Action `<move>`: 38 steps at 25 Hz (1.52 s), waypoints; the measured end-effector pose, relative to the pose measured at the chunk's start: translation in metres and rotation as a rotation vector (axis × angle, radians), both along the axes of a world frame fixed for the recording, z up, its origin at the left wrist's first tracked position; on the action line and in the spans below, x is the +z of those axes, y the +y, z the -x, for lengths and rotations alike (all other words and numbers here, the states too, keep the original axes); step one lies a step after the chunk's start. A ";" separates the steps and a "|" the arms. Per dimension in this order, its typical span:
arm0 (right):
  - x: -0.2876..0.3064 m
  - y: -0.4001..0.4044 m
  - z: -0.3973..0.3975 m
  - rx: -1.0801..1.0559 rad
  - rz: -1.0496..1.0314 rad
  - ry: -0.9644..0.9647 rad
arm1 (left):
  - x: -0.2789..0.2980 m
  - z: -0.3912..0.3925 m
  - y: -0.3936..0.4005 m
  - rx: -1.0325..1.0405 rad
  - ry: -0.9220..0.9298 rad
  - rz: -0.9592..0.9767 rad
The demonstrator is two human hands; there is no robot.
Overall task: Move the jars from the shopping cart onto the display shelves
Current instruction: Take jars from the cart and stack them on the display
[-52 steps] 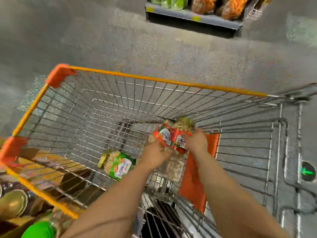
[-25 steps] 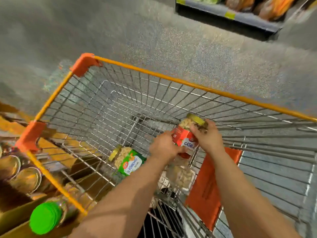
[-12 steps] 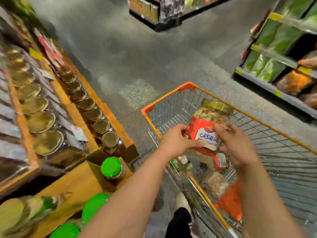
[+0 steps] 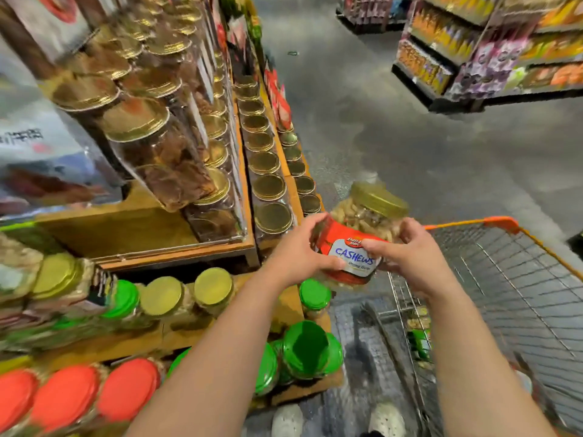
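A: Where is the jar [image 4: 356, 244] at this moment?

B: It is in the air, held by both hands, between the shelves [image 4: 176, 247] on the left and the cart [image 4: 504, 279] on the right. It has a red label with the word "CASHEWS" and a gold lid. The lid is tilted toward the far right.

A: How do the hands hold it?

B: The left hand [image 4: 303, 250] grips the left side of the jar; the fingers are curled around it and the thumb lies on the label. The right hand [image 4: 407, 253] grips the right side; its thumb presses on the label and the other fingers wrap behind the jar.

A: Is the jar touching a shelf?

B: No. It is above the near corner of the shelves, apart from the wood.

A: What stands on the shelves?

B: Rows of gold-lid jars [image 4: 268, 187] run to the far end. Nearer, on the lower level, are green-lid jars [image 4: 306, 348], and at the near left are red-lid jars [image 4: 126, 389].

A: And inside the cart?

B: Through the wire at its near left side I see something green [image 4: 419, 342], but it is too blurred to say what it is. On the far right there are other shelves [image 4: 473, 58] with packets, across the grey floor [image 4: 378, 137].
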State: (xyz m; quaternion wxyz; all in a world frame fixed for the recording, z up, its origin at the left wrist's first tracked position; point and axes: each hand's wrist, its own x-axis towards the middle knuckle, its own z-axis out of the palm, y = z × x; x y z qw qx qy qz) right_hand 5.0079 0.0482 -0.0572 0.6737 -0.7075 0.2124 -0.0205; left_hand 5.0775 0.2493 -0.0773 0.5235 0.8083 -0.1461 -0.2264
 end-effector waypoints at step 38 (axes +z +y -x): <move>-0.186 0.064 -0.041 0.365 0.376 0.271 | -0.142 -0.036 0.043 0.164 -0.008 -0.698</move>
